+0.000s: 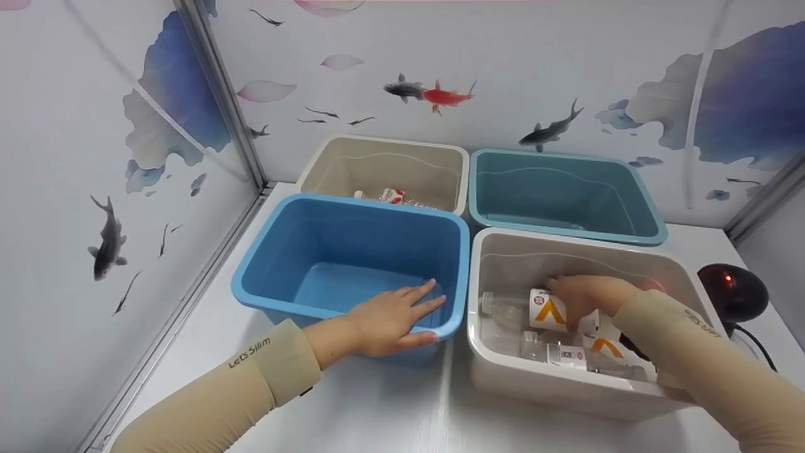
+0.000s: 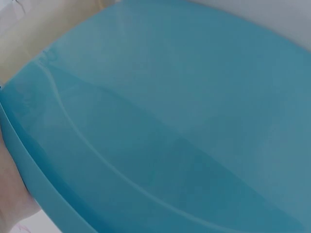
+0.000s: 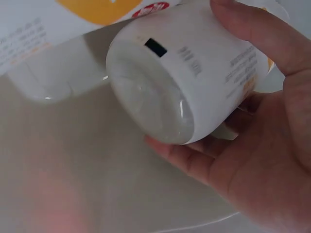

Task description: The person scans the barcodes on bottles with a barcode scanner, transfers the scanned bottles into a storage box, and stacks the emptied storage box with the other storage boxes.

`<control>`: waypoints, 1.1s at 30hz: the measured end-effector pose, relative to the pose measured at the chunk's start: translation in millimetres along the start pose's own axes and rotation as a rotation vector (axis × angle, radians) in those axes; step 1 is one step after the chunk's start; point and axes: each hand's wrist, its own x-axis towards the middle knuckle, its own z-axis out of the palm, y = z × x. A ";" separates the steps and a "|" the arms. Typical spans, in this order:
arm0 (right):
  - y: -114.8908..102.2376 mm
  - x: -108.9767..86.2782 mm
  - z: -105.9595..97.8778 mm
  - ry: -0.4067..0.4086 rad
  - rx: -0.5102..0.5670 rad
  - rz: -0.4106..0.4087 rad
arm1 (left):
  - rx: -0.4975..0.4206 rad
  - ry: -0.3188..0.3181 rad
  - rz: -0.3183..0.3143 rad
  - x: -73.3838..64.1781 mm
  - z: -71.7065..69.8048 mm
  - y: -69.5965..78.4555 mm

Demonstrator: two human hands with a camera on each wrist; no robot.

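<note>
My left hand [image 1: 390, 321] lies over the right front corner of the blue bin [image 1: 352, 204], its fingers straight and spread across the rim. In the left wrist view, the bin's smooth wall [image 2: 170, 107] fills most of the picture, with part of the hand at the left edge. Inside the front grey-white bin [image 1: 534, 384], my right hand [image 1: 588, 296] reaches among several clear bottles with white labels. The right wrist view shows it gripping a bottle [image 3: 165, 82] around its white label, clear base toward the camera. A bottle with an orange mark [image 3: 102, 7] lies beside it.
Behind the blue bin stands a beige bin [image 1: 383, 154] holding a bottle with a red-and-white label [image 1: 393, 195]. A teal bin [image 1: 566, 157] is at the back right. At the far right sits a black rounded device [image 1: 732, 292] with a red light and cable.
</note>
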 end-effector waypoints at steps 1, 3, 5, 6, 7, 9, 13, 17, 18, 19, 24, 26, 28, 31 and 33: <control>0.6 -1.1 -2.3 0.003 0.002 -0.017 | 0.002 0.001 0.001 -0.1 -0.3 -0.1; 1.6 -3.7 -7.9 0.014 0.030 -0.033 | 0.009 0.006 0.006 0.0 -0.8 -0.8; 2.8 -8.0 -11.8 0.035 0.057 -0.061 | 0.015 0.007 0.013 0.5 -0.6 -0.3; 3.1 -9.9 -13.8 0.045 0.070 -0.078 | 0.018 0.009 0.015 0.6 -0.7 -0.2; 3.3 -11.9 -15.9 0.050 0.086 -0.097 | 0.021 0.009 0.016 0.7 -0.7 -0.3; 3.3 -15.6 -19.5 0.064 0.117 -0.118 | 0.018 0.008 0.013 0.3 -0.5 -0.6; 4.2 -21.2 -24.1 0.061 0.186 -0.110 | 0.009 0.006 0.013 -0.1 0.3 -1.3; 6.8 -24.5 -25.9 0.065 0.225 -0.093 | 0.011 0.005 0.019 0.8 0.5 -1.8; 7.4 -25.0 -26.0 0.065 0.230 -0.089 | 0.013 0.006 0.021 1.1 0.7 -1.8; 7.7 -25.4 -26.6 0.065 0.233 -0.088 | 0.012 0.003 0.019 1.2 0.2 -1.8; 6.6 -25.0 -28.2 0.052 0.237 -0.086 | 0.000 0.004 0.016 1.4 -0.9 -1.4; 5.5 -24.3 -28.2 0.024 0.239 -0.083 | -0.007 0.004 0.011 0.8 -1.2 -1.1; 4.7 -23.6 -27.3 -0.007 0.247 -0.079 | -0.010 0.003 0.007 0.4 -1.2 -0.9; 4.8 -24.2 -24.8 -0.019 0.271 -0.064 | -0.003 0.005 0.005 -0.6 -1.1 -0.3; 6.4 -25.5 -24.4 -0.001 0.297 -0.058 | 0.001 0.007 0.006 -1.0 -1.3 0.3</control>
